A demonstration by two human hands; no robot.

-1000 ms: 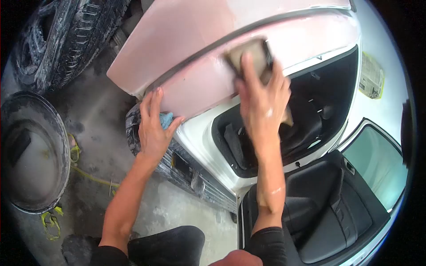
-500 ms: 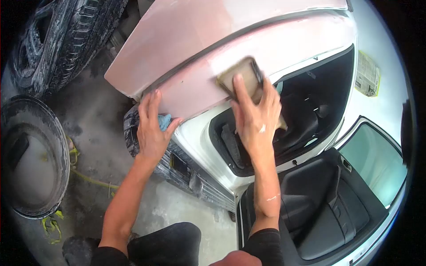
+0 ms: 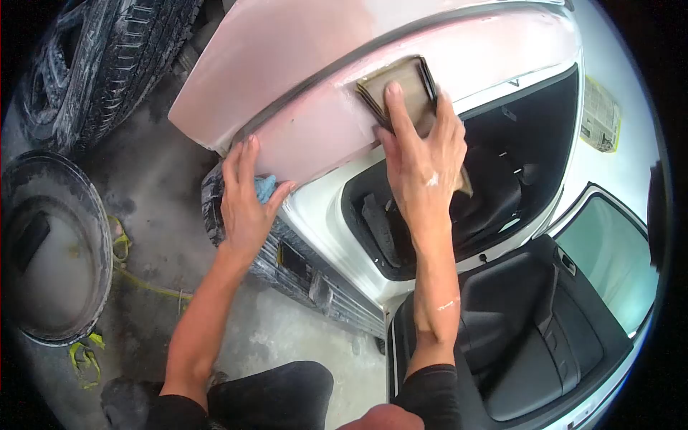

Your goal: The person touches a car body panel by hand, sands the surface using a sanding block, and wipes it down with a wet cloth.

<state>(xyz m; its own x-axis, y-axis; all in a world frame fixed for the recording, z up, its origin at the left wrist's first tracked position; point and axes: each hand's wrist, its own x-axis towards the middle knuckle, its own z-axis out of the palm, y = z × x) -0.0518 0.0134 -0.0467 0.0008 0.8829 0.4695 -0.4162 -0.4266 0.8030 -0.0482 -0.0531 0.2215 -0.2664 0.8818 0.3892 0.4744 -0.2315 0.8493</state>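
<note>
My right hand [image 3: 426,168] grips a sanding block wrapped in tan abrasive paper [image 3: 403,77], held flat on the pinkish sanded body panel [image 3: 308,132] of a white car. Its index finger stretches across the top, and a loose flap of the paper [image 3: 466,180] shows by the wrist side. At the panel's lower left corner, my left hand [image 3: 247,193] lies with its fingertips on the surface. A crumpled blue cloth [image 3: 266,188] is tucked between its thumb and fingers, mostly covered by the palm.
A black bucket [image 3: 100,251] of cloudy water with a dark object inside stands at left, near a dusty tyre [image 3: 118,86]. Below the panel is a window opening [image 3: 502,179]; an open car door [image 3: 530,322] is at lower right. Taped newspaper [image 3: 600,118] covers a spot.
My right hand has slid the sanding block up and slightly right along the panel. My left hand stays at the corner with the blue cloth. The view has shifted a little.
</note>
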